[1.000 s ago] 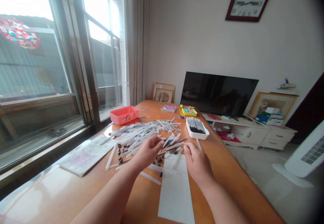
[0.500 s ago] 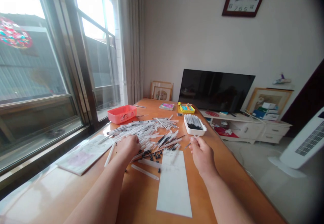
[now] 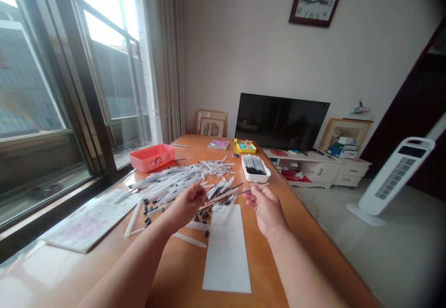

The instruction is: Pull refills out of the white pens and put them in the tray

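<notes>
My right hand (image 3: pixel 266 208) pinches a thin pen refill (image 3: pixel 245 191), dark along the end pointing left. It is in front of a white tray (image 3: pixel 257 178) packed with pens that have dark lower ends. My left hand (image 3: pixel 190 202) is closed, its fingers curled at the near side of a heap of clear pen barrels (image 3: pixel 184 174); whatever it may hold is hidden. Between the hands lie dark pen refills (image 3: pixel 223 194). Small black pen caps (image 3: pixel 204 215) are scattered beside my left hand. A white sheet with handwriting (image 3: pixel 227 257) lies below and between my hands.
A red plastic box (image 3: pixel 152 158) stands behind the heap at the left. A paper pad (image 3: pixel 90 226) rests near the window. Farther back on the wooden table (image 3: pixel 296 247) are a booklet (image 3: pixel 218 145) and a yellow box (image 3: pixel 245 147). A white tower fan (image 3: pixel 395 182) stands at the right.
The head view has turned to the right. My left hand has moved right relative to the heap, closer to my right hand. My right hand still pinches the refill, which now shows more plainly.
</notes>
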The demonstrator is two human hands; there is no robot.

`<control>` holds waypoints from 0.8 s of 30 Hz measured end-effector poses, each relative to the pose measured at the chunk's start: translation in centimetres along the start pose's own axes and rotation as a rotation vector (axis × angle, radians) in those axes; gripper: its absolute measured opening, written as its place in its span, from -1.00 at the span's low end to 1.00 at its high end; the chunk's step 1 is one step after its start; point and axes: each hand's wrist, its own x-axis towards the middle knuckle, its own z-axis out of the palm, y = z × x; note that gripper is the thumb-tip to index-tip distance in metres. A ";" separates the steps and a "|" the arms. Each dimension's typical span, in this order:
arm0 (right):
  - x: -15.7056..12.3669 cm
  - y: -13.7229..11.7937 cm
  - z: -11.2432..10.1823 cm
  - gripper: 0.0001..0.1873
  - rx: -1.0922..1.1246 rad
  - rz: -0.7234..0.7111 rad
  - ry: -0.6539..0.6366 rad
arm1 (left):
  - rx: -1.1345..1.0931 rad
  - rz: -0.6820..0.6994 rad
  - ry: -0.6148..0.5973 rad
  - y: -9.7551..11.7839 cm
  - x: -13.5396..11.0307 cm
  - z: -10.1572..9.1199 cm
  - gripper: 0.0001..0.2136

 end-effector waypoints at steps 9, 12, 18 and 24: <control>-0.9 -1.2 0.9 -0.71 0.115 -0.019 -0.100 | -0.350 -0.123 -0.282 1.8 -0.8 0.7 -0.71; -1.3 -1.3 1.1 -0.72 0.082 -0.048 -0.100 | -0.335 -0.129 -0.286 1.7 -0.8 0.8 -0.71; -1.4 -1.1 1.3 -0.72 0.028 -0.079 -0.111 | -0.334 -0.123 -0.309 1.9 -0.8 1.0 -0.65; -1.4 -1.1 1.4 -0.70 0.019 -0.079 -0.126 | -0.321 -0.130 -0.305 2.3 -0.8 1.0 -0.66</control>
